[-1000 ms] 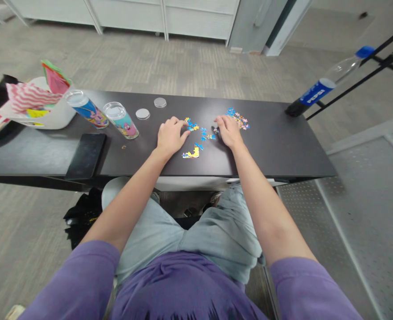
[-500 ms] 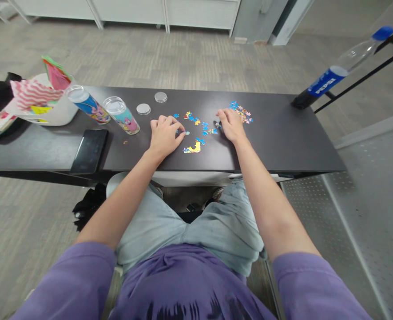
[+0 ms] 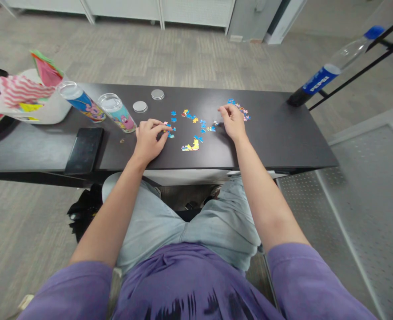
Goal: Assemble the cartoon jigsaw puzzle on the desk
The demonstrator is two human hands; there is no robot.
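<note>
My left hand [image 3: 149, 138] rests low over the dark table with its fingers apart. Its fingertips touch or hover at a small group of blue jigsaw pieces [image 3: 171, 135], partly covering them. My right hand [image 3: 232, 122] is held with bent fingers, thumb and forefinger close together; whatever is between them is too small to make out. Beside it lie some joined blue and yellow pieces [image 3: 211, 129]. Behind it a pile of loose jigsaw pieces [image 3: 244, 112] is partly hidden. A joined yellow corner section [image 3: 195, 145] lies near the front edge, with a short multicoloured strip [image 3: 190, 115] farther back.
Left of the pieces stand two clear-topped printed canisters [image 3: 119, 114], with two round lids [image 3: 140, 106] behind. A black phone [image 3: 85, 150] lies near the front edge. A white basket [image 3: 54, 109] holds bags at far left. A Pepsi bottle [image 3: 319, 80] stands at the table's right end.
My left hand has moved left, uncovering blue pieces near its fingertips. My right hand's fingers have drawn closer together and away from the piece beside them. The view has shifted slightly.
</note>
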